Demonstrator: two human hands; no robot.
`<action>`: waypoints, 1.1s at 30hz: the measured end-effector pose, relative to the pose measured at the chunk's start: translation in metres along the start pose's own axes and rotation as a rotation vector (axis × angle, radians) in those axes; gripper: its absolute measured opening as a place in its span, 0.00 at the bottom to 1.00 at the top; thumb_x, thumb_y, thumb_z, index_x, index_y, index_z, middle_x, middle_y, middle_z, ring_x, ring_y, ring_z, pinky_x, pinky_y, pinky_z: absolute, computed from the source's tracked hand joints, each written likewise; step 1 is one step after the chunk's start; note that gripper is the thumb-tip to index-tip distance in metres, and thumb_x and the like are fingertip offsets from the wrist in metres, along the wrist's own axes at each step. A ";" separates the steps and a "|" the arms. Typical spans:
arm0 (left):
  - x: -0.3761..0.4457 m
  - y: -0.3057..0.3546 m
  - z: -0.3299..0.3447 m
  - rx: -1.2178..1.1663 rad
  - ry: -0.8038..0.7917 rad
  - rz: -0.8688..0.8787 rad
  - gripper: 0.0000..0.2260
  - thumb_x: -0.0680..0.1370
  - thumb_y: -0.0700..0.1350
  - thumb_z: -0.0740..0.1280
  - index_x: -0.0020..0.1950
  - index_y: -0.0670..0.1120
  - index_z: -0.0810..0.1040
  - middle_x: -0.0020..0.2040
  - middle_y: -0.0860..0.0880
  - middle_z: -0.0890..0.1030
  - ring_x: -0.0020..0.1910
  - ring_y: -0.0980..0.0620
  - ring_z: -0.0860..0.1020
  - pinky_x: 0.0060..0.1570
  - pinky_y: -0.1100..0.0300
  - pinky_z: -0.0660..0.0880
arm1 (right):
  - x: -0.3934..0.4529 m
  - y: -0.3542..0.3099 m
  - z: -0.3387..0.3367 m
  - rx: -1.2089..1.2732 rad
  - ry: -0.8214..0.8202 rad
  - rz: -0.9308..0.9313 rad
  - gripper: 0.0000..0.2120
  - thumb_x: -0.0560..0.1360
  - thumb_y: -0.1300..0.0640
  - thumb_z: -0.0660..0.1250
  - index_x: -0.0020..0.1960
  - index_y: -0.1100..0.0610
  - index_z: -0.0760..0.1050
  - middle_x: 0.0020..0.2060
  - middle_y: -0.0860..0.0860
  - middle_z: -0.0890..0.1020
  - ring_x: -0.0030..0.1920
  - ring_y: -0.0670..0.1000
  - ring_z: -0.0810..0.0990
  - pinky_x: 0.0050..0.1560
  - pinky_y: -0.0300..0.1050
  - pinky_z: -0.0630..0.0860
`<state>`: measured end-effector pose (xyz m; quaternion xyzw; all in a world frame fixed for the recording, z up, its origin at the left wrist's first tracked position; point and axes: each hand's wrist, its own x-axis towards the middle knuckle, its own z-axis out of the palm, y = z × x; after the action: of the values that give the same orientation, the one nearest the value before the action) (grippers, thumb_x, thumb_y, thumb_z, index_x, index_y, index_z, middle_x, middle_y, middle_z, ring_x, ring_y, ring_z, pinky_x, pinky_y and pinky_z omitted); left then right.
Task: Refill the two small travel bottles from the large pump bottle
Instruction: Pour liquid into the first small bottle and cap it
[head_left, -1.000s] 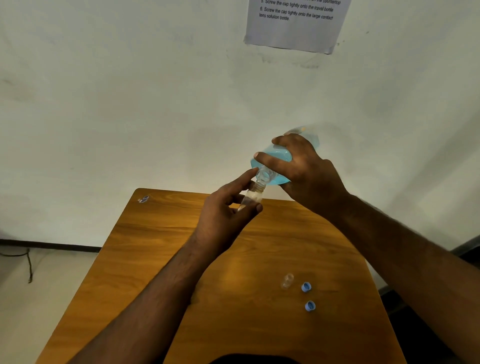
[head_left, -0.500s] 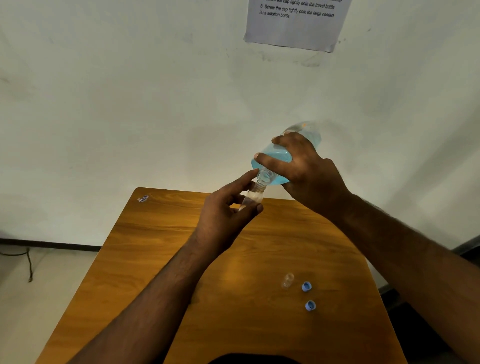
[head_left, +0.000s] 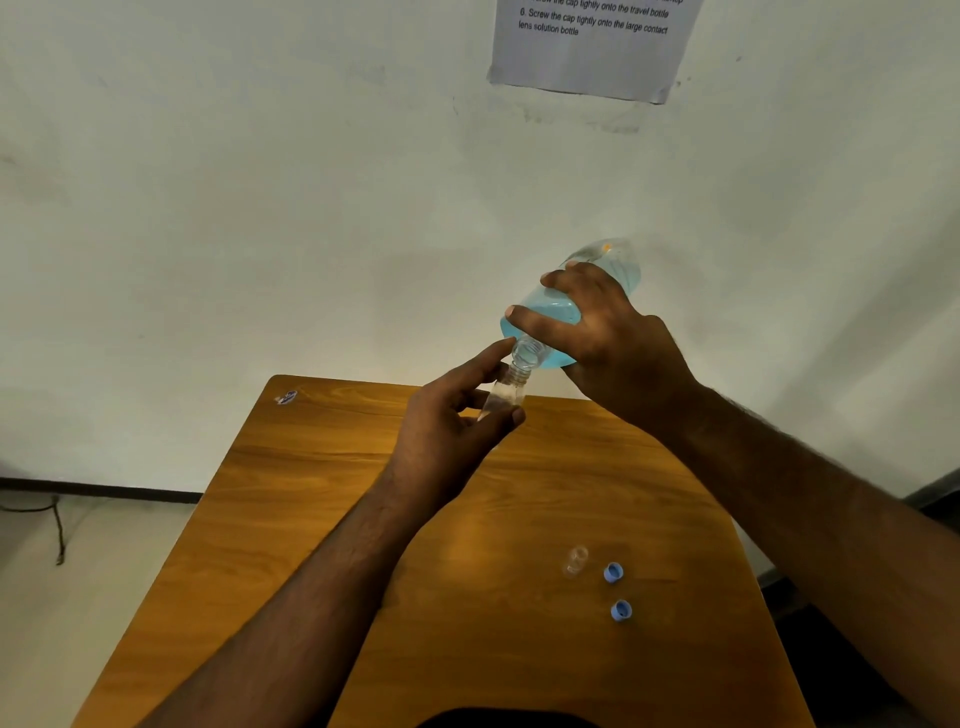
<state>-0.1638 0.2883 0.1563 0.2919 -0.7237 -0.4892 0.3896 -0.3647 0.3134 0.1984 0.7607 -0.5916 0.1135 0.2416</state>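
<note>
My right hand (head_left: 618, 343) grips a large clear bottle (head_left: 550, 312) of blue liquid, tipped neck-down above the far end of the table. Its open mouth meets the mouth of a small clear travel bottle (head_left: 506, 395), which my left hand (head_left: 452, 431) holds tilted between thumb and fingers. The small bottle looks clear inside. A second small clear travel bottle (head_left: 575, 560) stands uncapped on the table at the near right. Two blue caps (head_left: 613, 572) (head_left: 621, 610) lie just right of it.
The wooden table (head_left: 311, 519) stands against a pale wall. A small sticker (head_left: 286, 398) marks its far left corner. A printed instruction sheet (head_left: 587, 47) hangs on the wall above. A cable (head_left: 57, 525) lies on the floor at left.
The large bottle has tipped a little steeper, its base rising. Both hands stay in the same place with the two mouths together.
</note>
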 end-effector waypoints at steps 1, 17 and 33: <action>0.000 0.000 0.000 -0.012 -0.001 -0.002 0.28 0.74 0.37 0.72 0.68 0.59 0.69 0.56 0.62 0.76 0.50 0.54 0.79 0.42 0.62 0.82 | 0.000 0.000 -0.001 -0.002 0.000 0.001 0.31 0.70 0.66 0.71 0.69 0.49 0.67 0.64 0.62 0.73 0.67 0.63 0.69 0.38 0.58 0.82; -0.002 0.001 0.002 -0.030 0.013 -0.008 0.28 0.74 0.38 0.72 0.70 0.56 0.70 0.56 0.60 0.77 0.51 0.54 0.79 0.41 0.65 0.81 | -0.001 -0.001 -0.004 -0.013 -0.002 0.001 0.31 0.70 0.67 0.70 0.69 0.49 0.66 0.64 0.62 0.72 0.67 0.63 0.68 0.36 0.57 0.82; -0.004 0.001 0.003 -0.047 0.008 0.010 0.28 0.74 0.38 0.72 0.71 0.55 0.70 0.59 0.55 0.78 0.53 0.52 0.79 0.41 0.66 0.80 | -0.003 -0.002 -0.007 -0.034 -0.002 0.004 0.31 0.70 0.66 0.71 0.69 0.49 0.67 0.64 0.61 0.72 0.67 0.63 0.68 0.36 0.55 0.82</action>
<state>-0.1644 0.2931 0.1550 0.2811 -0.7119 -0.5029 0.4015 -0.3628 0.3198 0.2029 0.7553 -0.5955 0.1031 0.2538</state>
